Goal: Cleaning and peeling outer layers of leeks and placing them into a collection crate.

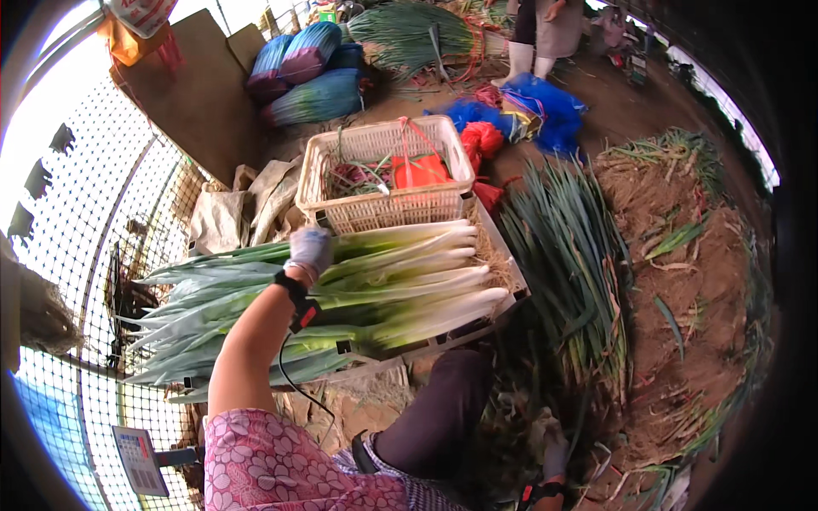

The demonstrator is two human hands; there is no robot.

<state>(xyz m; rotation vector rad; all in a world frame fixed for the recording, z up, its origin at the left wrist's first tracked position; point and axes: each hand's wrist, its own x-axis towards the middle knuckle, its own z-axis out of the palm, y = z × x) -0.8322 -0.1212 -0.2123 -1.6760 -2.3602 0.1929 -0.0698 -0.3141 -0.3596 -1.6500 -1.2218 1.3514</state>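
Note:
A thick layer of large green onions (400,294) lies side by side on a low rack (509,305) in front of me, white stems to the right and green leaves to the left. My left hand (310,249), in a pale glove, is closed at the far edge of the layer, by the basket's near left corner. Its fingertips are hidden, so what it grips is unclear. Low at the right, beside my knee, my gloved right hand (550,444) hangs over shadowed greenery. Its fingers are too dim to read.
A cream plastic basket (388,209) with trimmings and red material stands behind the rack. More unsorted onions (567,272) lie on the right, next to a soil-covered heap (682,298). Wrapped bundles (315,95) sit farther back. A scale display (141,460) is at lower left; a person in white boots (520,61) stands beyond.

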